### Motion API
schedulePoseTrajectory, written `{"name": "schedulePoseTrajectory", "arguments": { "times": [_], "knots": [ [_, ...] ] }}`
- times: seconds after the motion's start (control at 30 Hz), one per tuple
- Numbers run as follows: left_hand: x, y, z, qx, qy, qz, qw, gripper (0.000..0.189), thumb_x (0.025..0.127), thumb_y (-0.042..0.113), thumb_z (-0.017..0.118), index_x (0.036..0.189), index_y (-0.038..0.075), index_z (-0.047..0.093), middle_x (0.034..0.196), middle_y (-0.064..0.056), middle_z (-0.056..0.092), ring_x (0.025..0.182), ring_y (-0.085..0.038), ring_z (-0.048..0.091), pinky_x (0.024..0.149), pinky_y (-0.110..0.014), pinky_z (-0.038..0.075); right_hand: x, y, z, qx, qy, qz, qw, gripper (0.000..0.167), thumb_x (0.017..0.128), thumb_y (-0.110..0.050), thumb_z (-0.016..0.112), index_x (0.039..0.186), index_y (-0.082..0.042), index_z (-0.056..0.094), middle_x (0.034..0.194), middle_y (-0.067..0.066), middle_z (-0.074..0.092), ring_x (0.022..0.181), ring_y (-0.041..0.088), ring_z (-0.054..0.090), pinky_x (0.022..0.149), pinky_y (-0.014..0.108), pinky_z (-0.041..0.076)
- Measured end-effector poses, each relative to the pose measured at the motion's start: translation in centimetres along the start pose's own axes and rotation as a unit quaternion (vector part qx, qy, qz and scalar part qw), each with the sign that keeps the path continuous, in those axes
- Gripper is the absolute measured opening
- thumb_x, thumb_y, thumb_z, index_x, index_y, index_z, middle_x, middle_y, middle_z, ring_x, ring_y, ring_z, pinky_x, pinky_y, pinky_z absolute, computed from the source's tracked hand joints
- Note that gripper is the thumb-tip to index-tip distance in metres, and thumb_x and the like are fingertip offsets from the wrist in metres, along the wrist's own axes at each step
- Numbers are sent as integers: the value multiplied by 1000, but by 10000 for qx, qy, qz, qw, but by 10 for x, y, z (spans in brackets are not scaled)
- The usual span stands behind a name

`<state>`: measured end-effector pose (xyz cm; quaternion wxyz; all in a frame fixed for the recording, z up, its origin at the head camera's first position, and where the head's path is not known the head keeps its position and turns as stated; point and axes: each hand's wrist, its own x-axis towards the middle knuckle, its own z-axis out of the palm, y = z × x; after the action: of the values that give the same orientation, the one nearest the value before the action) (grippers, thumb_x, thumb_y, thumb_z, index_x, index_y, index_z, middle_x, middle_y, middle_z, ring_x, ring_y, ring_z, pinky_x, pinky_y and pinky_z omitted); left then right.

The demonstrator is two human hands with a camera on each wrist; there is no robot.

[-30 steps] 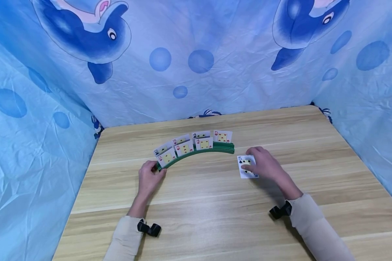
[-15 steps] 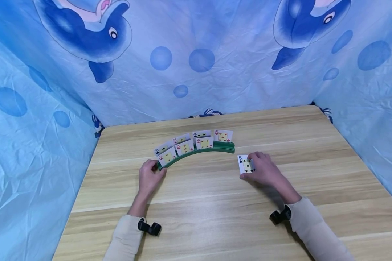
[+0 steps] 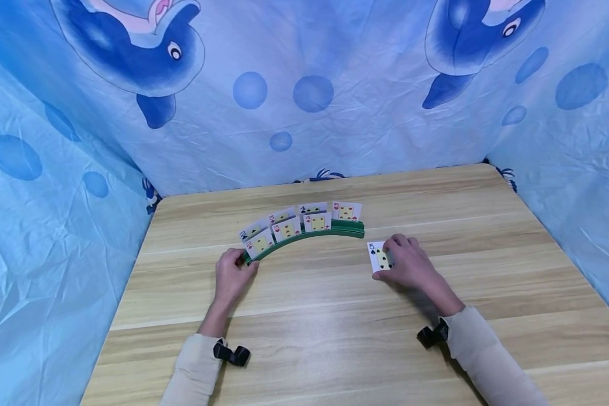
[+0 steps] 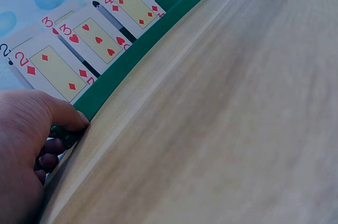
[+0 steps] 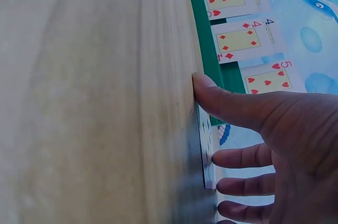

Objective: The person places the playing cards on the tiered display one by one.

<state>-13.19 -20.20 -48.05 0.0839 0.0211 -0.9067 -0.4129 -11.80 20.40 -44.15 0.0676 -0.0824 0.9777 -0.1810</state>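
Note:
A curved green card holder (image 3: 348, 228) stands on the table with playing cards upright in two rows. Its left end is gripped by my left hand (image 3: 232, 280), thumb in front and fingers behind. The front row shows the two of diamonds (image 4: 55, 71), three of hearts (image 4: 95, 39) and four of diamonds (image 4: 132, 7); the five of hearts (image 3: 347, 211) is at the right of the back row. Right of the holder, my right hand (image 3: 411, 265) pinches a five of spades (image 3: 375, 258), face up, thumb at its near edge and fingers at its far edge. The palm hides its right part.
A wooden table (image 3: 304, 338) carries everything. Behind it and along both sides hangs a blue curtain (image 3: 304, 141) with printed dolphins, close to the table's back edge. A black wrist camera (image 3: 232, 354) sits at the left cuff, another (image 3: 433, 335) at the right.
My right thumb has gone from the five of spades' face to its near edge, and the fingers have closed on the far edge. The card has shifted slightly left. My left hand stays put.

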Motion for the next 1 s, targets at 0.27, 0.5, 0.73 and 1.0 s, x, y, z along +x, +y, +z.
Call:
{"name": "schedulePoseTrajectory", "arguments": {
  "times": [0.27,0.5,0.73,1.0],
  "knots": [
    [0,-2,1,42,15,-106,9999,39,82,11,77,117,-4,69,113,-21,67,101,-32,59,86,-38,48,4,2,0,62,49,115,9999,84,65,-47,91,128,-4,56,130,26,49,105,37,46,78,45,44],
    [-1,-1,0,-10,-6,-97,10000,39,81,10,78,116,-5,69,112,-22,67,100,-33,59,86,-38,47,5,4,-3,-60,420,-60,9991,104,59,-38,96,142,0,47,120,24,47,100,35,43,76,38,37],
    [0,0,0,5,-1,-85,10000,39,81,11,78,115,-5,69,113,-22,66,101,-33,59,87,-40,47,5,9,-10,-328,797,-218,9960,86,61,-28,96,131,4,59,107,19,48,96,32,40,76,37,33],
    [1,-1,0,43,27,-16,10000,38,81,10,78,114,-6,69,110,-22,67,98,-33,59,84,-38,46,3,16,-22,-110,1134,-254,9932,55,70,-17,90,115,4,65,115,24,53,101,38,47,84,49,41]
  ]
}}
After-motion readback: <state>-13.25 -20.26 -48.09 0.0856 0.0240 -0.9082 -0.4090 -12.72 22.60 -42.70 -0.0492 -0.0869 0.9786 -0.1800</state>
